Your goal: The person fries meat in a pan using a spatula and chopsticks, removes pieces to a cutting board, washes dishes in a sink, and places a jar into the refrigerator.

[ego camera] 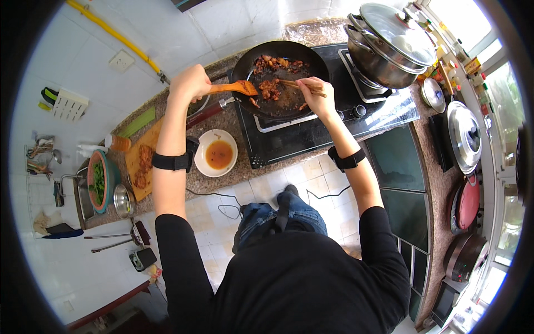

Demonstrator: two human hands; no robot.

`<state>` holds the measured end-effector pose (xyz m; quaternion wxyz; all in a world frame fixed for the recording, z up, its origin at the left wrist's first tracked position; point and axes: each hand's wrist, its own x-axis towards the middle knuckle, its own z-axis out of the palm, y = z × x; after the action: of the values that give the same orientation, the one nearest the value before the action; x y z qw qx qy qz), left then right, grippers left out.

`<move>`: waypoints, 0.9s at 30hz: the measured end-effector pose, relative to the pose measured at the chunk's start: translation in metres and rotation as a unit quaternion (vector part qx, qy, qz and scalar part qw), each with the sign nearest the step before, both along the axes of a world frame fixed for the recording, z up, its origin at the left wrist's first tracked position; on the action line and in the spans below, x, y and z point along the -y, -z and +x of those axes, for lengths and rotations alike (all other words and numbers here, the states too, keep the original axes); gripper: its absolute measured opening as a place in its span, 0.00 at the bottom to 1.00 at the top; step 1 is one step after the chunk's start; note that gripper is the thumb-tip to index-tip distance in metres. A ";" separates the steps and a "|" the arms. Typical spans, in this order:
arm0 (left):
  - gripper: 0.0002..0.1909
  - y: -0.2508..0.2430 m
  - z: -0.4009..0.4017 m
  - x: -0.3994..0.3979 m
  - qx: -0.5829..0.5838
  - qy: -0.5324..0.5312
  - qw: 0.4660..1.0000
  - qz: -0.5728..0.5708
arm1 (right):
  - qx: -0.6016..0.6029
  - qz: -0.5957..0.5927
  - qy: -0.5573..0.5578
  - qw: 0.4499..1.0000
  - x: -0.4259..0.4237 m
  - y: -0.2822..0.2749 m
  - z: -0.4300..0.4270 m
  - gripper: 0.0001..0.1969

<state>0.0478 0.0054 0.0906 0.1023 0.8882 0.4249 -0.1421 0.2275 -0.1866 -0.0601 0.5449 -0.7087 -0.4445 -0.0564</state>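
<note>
My left hand (pixel 190 83) grips the handle of a wooden spatula (pixel 233 87), whose blade reaches over the left side of a black wok (pixel 288 110). In my right hand (pixel 319 96) is a pair of wooden chopsticks (pixel 292 84), their tips at a clump of browned food (pixel 270 89) in the middle of the wok. More browned pieces (pixel 277 63) lie along the wok's far side. The wok stands on the left burner of a black gas stove (pixel 275 146), its dark red handle (pixel 206 115) pointing left beneath my left forearm.
A white bowl of brown liquid (pixel 219 154) sits at the counter's front edge. Left of it, a cutting board (pixel 156 133) carries browned meat (pixel 143 167). A lidded steel pot (pixel 384 54) occupies the right burner. A basin of leafy greens (pixel 99 183) stands by the sink (pixel 85 208).
</note>
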 end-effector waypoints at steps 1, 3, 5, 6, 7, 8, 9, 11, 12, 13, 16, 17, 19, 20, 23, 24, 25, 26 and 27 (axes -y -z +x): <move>0.06 0.004 -0.005 -0.004 -0.001 -0.003 1.000 -0.002 | 0.017 -0.006 -0.002 1.000 0.001 -0.001 -0.001 0.06; 0.06 0.012 -0.013 -0.012 0.037 -0.016 0.999 -0.019 | 0.012 -0.003 -0.006 1.000 0.004 -0.005 -0.003 0.05; 0.07 0.017 -0.021 -0.013 0.052 -0.024 0.998 -0.039 | -0.004 0.023 -0.014 1.000 0.006 -0.009 -0.004 0.05; 0.07 0.018 -0.021 -0.011 0.046 -0.019 0.998 -0.041 | 0.003 0.022 -0.008 1.000 0.007 -0.010 -0.004 0.04; 0.08 0.019 -0.021 -0.011 0.039 -0.015 0.998 -0.043 | 0.003 0.020 -0.008 1.000 0.006 -0.009 -0.005 0.04; 0.08 0.019 -0.020 -0.010 0.039 -0.015 0.998 -0.044 | -0.010 0.020 -0.016 1.000 0.005 -0.008 -0.005 0.04; 0.08 0.019 -0.019 -0.009 0.037 -0.017 0.998 -0.045 | -0.023 0.020 -0.025 0.999 0.005 -0.007 -0.006 0.04; 0.09 0.022 -0.017 -0.008 0.035 -0.021 0.998 -0.047 | -0.033 0.021 -0.025 0.999 0.001 -0.003 -0.007 0.05; 0.09 0.028 -0.016 -0.009 0.049 -0.018 0.996 -0.070 | -0.042 0.025 -0.025 0.998 -0.002 0.000 -0.009 0.05; 0.09 0.033 -0.016 -0.011 0.062 -0.016 0.994 -0.092 | -0.042 0.025 -0.026 0.998 -0.004 0.002 -0.010 0.05; 0.10 0.049 -0.016 0.002 0.083 -0.018 0.988 -0.129 | -0.025 0.035 -0.021 0.999 -0.008 0.004 -0.012 0.05; 0.11 0.051 -0.017 0.005 0.077 -0.028 0.986 -0.142 | -0.016 0.028 -0.023 0.999 -0.008 0.004 -0.013 0.04; 0.11 0.064 -0.026 0.002 0.088 -0.039 0.981 -0.166 | -0.006 0.022 -0.028 0.999 -0.006 0.002 -0.017 0.04; 0.11 0.071 -0.031 0.004 0.130 -0.048 0.975 -0.175 | 0.001 0.016 -0.032 0.999 -0.006 0.001 -0.018 0.04; 0.12 0.105 -0.050 0.004 0.226 -0.075 0.952 -0.191 | 0.016 0.009 -0.047 0.999 -0.005 -0.002 -0.021 0.03; 0.11 0.109 -0.052 0.007 0.240 -0.085 0.945 -0.205 | 0.022 0.006 -0.039 0.999 -0.004 -0.001 -0.020 0.03; 0.11 0.113 -0.055 0.011 0.255 -0.095 0.937 -0.219 | 0.027 0.004 -0.032 0.999 -0.003 -0.001 -0.019 0.03; 0.12 0.120 -0.057 0.014 0.288 -0.099 0.925 -0.227 | 0.046 0.009 -0.032 0.998 -0.001 -0.001 -0.018 0.04; 0.12 0.118 -0.057 0.017 0.288 -0.099 0.925 -0.229 | 0.046 0.009 -0.031 0.998 0.000 -0.004 -0.016 0.04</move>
<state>-0.0093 -0.0120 -0.0279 0.4340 0.7970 0.4185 0.0373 0.2111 -0.1871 -0.0565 0.5313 -0.6865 -0.4906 -0.0760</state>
